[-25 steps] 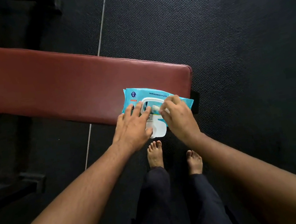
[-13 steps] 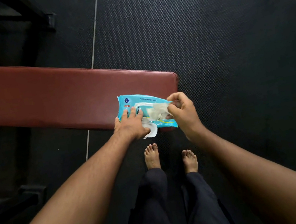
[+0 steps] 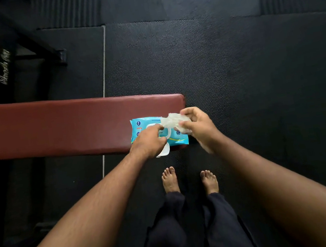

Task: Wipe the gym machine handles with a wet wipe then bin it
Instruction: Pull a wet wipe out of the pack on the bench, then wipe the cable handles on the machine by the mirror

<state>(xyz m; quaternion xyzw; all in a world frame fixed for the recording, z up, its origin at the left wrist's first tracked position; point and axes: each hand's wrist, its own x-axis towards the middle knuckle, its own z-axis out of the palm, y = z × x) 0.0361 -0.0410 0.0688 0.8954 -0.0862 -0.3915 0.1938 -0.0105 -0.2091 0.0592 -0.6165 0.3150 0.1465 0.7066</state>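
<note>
A light blue pack of wet wipes (image 3: 139, 127) lies at the right end of a dark red padded bench (image 3: 56, 127), its white flip lid (image 3: 163, 151) open toward me. My left hand (image 3: 149, 141) presses down on the pack near its opening. My right hand (image 3: 197, 125) grips a crumpled white wet wipe (image 3: 171, 121), which stretches from the pack's opening to my fingers, just above the pack. No machine handles or bin are in view.
Black rubber floor mats (image 3: 234, 69) surround the bench. A black metal machine frame (image 3: 22, 34) stands at the upper left, beyond the bench. My bare feet (image 3: 170, 181) are on the floor just below the bench's end.
My right hand has drawn the wipe out of the pack and lifted it to the right. My left hand has stayed pressed on the pack. The camera has tilted, shifting the bench lower.
</note>
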